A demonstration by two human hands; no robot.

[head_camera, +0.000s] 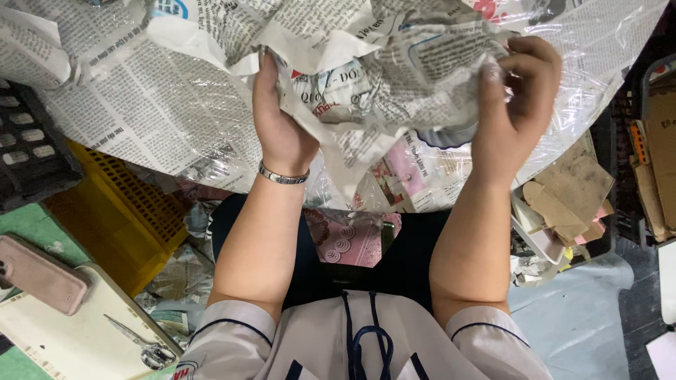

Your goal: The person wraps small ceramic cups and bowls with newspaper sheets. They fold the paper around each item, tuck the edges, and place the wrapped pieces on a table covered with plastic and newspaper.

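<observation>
Both of my hands grip a crumpled bundle of newspaper (380, 77) held up in front of me. My left hand (280, 123), with a silver bracelet on its wrist, clasps the bundle's left side. My right hand (517, 95) is closed on its right side, pinching clear plastic film (598, 49) together with the paper. Whatever the paper is wrapped around is hidden. Flat newspaper sheets (141, 98) under plastic lie spread beneath the bundle.
A yellow plastic crate (120, 211) stands at the left beside a dark crate (28, 148). A pink phone (42, 274) and scissors (137, 341) rest on a cream board at lower left. Cardboard scraps (570, 190) and boxes (658, 141) pile at the right.
</observation>
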